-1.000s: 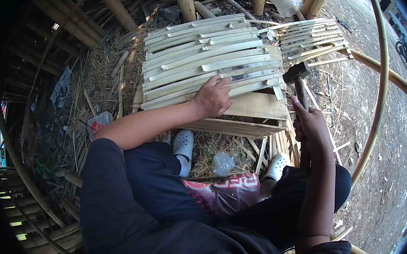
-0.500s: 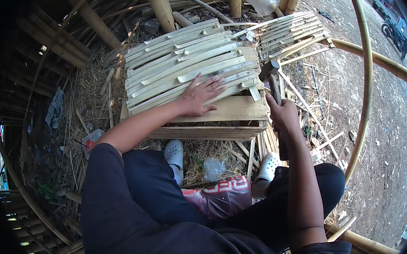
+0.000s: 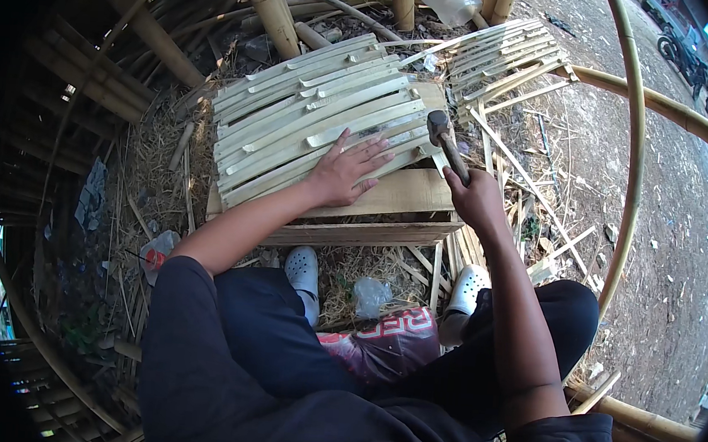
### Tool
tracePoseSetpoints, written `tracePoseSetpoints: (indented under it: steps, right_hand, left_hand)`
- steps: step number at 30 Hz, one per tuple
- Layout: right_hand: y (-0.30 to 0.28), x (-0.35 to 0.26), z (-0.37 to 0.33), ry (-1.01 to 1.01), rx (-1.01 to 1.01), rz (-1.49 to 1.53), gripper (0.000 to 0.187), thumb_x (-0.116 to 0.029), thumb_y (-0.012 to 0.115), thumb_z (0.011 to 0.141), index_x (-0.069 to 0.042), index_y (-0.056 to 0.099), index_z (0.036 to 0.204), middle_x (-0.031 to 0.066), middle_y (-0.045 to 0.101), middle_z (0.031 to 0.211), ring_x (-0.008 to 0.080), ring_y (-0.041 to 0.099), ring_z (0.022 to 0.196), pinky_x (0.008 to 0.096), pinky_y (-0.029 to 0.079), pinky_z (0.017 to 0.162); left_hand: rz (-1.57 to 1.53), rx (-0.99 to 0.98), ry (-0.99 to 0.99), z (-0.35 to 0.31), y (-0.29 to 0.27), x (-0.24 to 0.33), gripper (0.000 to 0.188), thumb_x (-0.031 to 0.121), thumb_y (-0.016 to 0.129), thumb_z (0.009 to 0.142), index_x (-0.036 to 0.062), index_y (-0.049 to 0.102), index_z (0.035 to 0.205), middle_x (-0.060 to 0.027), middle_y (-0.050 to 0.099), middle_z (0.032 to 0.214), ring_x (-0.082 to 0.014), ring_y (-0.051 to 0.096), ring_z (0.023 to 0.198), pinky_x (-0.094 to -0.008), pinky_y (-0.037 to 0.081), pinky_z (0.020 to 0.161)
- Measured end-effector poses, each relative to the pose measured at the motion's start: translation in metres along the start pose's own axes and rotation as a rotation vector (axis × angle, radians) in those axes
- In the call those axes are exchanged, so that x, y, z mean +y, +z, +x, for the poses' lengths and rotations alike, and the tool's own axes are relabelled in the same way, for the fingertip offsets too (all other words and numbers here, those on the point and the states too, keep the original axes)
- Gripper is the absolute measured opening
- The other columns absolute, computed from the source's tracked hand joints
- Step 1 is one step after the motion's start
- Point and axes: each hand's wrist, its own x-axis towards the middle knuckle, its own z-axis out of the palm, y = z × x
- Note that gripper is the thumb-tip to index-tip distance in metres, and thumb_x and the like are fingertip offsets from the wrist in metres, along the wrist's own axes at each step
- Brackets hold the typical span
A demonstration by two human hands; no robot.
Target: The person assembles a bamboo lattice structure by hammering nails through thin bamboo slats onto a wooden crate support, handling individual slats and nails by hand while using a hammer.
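My right hand [image 3: 475,199] wraps dark-headed wooden-handled hammer [image 3: 451,148], nearer right end of pale bamboo slat panel [image 3: 354,109]; left hand [image 3: 342,176] spread flat atop, gripping nothing.

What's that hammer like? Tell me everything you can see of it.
The hammer has a blocky, dark, metal-looking head and a brown, wooden-looking handle. The right hand grips the handle, hiding part of it. The head points forward and slightly left, near the right end of the slats; whether it touches them is unclear.
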Motion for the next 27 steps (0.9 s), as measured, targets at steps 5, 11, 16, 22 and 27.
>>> tracePoseSetpoints:
  steps: [5,11,16,22,27]
  right_hand:
    - [0.003,0.003,0.005,0.002,-0.002,0.03,0.058,-0.048,0.067,0.091,0.008,0.068,0.078,0.0291,0.066,0.075,0.0444,0.068,0.074,0.0499,0.051,0.072]
    - [0.002,0.003,0.006,0.008,0.015,0.045,0.058,-0.047,0.068,0.09,0.009,0.067,0.075,0.0285,0.065,0.071,0.0427,0.066,0.069,0.0496,0.049,0.069]
    - [-0.003,-0.001,0.004,0.036,-0.022,0.051,0.058,-0.048,0.067,0.09,0.009,0.067,0.075,0.0288,0.065,0.073,0.0431,0.067,0.071,0.0498,0.049,0.07]
    - [-0.001,0.001,0.003,0.014,-0.014,0.013,0.057,-0.048,0.066,0.091,0.007,0.068,0.078,0.0286,0.066,0.073,0.0433,0.068,0.074,0.0507,0.051,0.073]
    - [-0.01,-0.01,-0.003,0.091,-0.111,0.068,0.054,-0.046,0.066,0.092,0.006,0.069,0.082,0.0287,0.067,0.076,0.0434,0.069,0.078,0.0503,0.052,0.074]
  left_hand:
    - [-0.068,-0.018,-0.03,0.002,-0.005,-0.001,0.059,0.031,0.051,0.098,0.0175,0.039,0.154,-0.0064,0.031,0.163,-0.0212,0.031,0.15,-0.061,-0.003,0.122]
    - [-0.099,0.042,-0.029,0.003,0.004,0.004,0.06,0.029,0.054,0.096,0.0147,0.041,0.152,-0.0089,0.035,0.16,-0.024,0.031,0.149,-0.0654,0.001,0.121]
    - [-0.104,0.058,-0.03,0.001,0.002,0.006,0.059,0.03,0.054,0.097,0.0144,0.041,0.152,-0.0088,0.035,0.161,-0.0238,0.029,0.15,-0.0666,0.001,0.12]
    - [0.063,0.101,0.052,0.006,0.008,0.007,0.06,0.027,0.05,0.099,0.0053,0.036,0.153,-0.0131,0.029,0.163,-0.0243,0.027,0.152,-0.056,0.009,0.124]
    - [0.033,0.026,0.152,0.012,0.007,0.012,0.064,0.018,0.05,0.097,0.0041,0.029,0.156,-0.0143,0.029,0.163,-0.0264,0.029,0.15,-0.0461,0.025,0.122]
